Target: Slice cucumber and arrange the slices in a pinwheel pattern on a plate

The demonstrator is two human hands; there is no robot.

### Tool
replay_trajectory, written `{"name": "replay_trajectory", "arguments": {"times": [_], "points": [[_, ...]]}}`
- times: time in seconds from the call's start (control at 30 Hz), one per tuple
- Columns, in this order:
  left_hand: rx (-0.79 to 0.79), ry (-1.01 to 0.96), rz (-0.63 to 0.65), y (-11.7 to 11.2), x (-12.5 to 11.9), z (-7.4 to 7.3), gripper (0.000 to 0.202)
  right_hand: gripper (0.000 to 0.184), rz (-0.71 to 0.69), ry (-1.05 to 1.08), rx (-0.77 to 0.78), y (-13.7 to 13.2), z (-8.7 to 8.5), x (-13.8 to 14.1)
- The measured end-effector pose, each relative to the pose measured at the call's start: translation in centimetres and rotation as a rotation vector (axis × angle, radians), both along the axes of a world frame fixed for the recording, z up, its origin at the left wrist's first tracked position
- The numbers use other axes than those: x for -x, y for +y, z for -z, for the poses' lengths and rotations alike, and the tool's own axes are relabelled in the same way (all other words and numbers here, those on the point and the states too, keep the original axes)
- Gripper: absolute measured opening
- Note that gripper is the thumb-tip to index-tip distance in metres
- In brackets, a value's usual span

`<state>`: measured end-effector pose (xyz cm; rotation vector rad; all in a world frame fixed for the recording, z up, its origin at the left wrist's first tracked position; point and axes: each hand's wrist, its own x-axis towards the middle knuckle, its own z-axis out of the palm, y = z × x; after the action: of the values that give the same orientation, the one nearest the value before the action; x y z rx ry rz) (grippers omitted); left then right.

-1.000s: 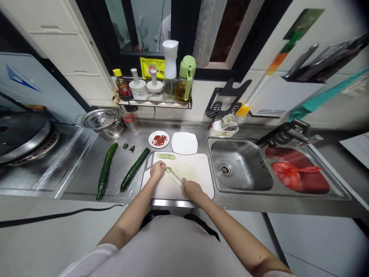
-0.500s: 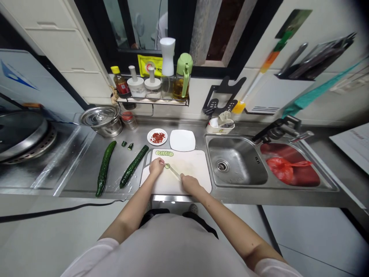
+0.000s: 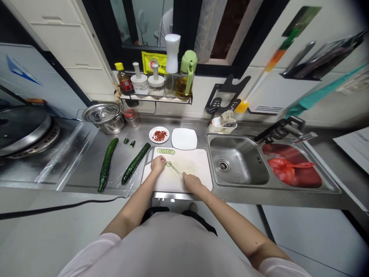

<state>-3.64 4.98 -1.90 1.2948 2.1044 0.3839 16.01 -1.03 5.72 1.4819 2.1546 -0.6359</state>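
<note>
My right hand [image 3: 193, 183] is wrapped round the handle of a knife [image 3: 177, 170], whose blade points up and left over the white cutting board [image 3: 198, 161]. A round cucumber slice [image 3: 168, 164] is at the knife's tip. My left hand [image 3: 158, 164] is closed, with thumb and fingertips pinched at the slice's left edge; the exact grip is too small to see clearly. Along the board's far edge lies an overlapping row of cucumber slices [image 3: 166, 151]. Left of the board are one cucumber [image 3: 135, 163], another whole cucumber [image 3: 108, 164] and two cut cucumber ends [image 3: 129, 142].
Behind the board stand a plate of chopped red pieces [image 3: 159, 135] and a white plate [image 3: 184, 139]. To the right is a steel sink [image 3: 238, 159] with a red plastic bag [image 3: 284, 170] in its second basin. A lidded pot [image 3: 103, 117] and seasoning rack [image 3: 155, 99] stand behind.
The whole view has shifted slightly. Both hands, the knife and the slice at its tip keep nearly the same places over the board.
</note>
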Motion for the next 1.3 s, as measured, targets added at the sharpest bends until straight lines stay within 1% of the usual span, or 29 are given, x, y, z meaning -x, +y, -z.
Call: {"name": "replay_trajectory", "arguments": {"times": [0.37, 0.53, 0.63, 0.73, 0.83, 0.93, 1.07, 1.17, 1.3], "points": [[-0.017, -0.013, 0.016, 0.0, 0.3, 0.5, 0.01, 0.033, -0.003, -0.002, 0.022, -0.9, -0.2, -1.0], [-0.088, 0.049, 0.092, -0.6, 0.0, 0.8, 0.01, 0.031, 0.006, 0.001, 0.024, -1.5, -0.1, -1.8], [-0.137, 0.106, 0.148, -1.4, -0.3, 0.7, 0.017, 0.029, 0.018, 0.017, 0.023, -2.0, 0.0, -3.0], [-0.163, 0.135, 0.228, -1.9, -0.6, 0.5, 0.02, 0.024, 0.051, 0.056, 0.016, -2.3, 0.2, -4.9], [-0.15, 0.154, 0.272, -2.1, -1.2, 0.3, 0.021, 0.024, 0.174, 0.077, -0.03, -2.1, 0.6, -7.0], [-0.129, 0.137, 0.233, -1.8, -1.6, 0.2, 0.016, 0.024, 0.273, 0.073, -0.083, -1.6, 1.0, -8.5], [-0.08, 0.032, 0.139, -1.1, -1.3, -0.1, 0.009, 0.022, 0.317, 0.059, -0.088, -1.2, 1.1, -8.9], [-0.071, 0.006, 0.028, -0.6, -0.2, -0.4, 0.01, 0.021, 0.328, 0.064, -0.081, -1.1, 0.9, -8.5], [-0.087, 0.042, -0.094, 0.2, 1.8, -0.6, 0.014, 0.021, 0.333, 0.044, -0.092, -0.7, 0.8, -8.0]]}}
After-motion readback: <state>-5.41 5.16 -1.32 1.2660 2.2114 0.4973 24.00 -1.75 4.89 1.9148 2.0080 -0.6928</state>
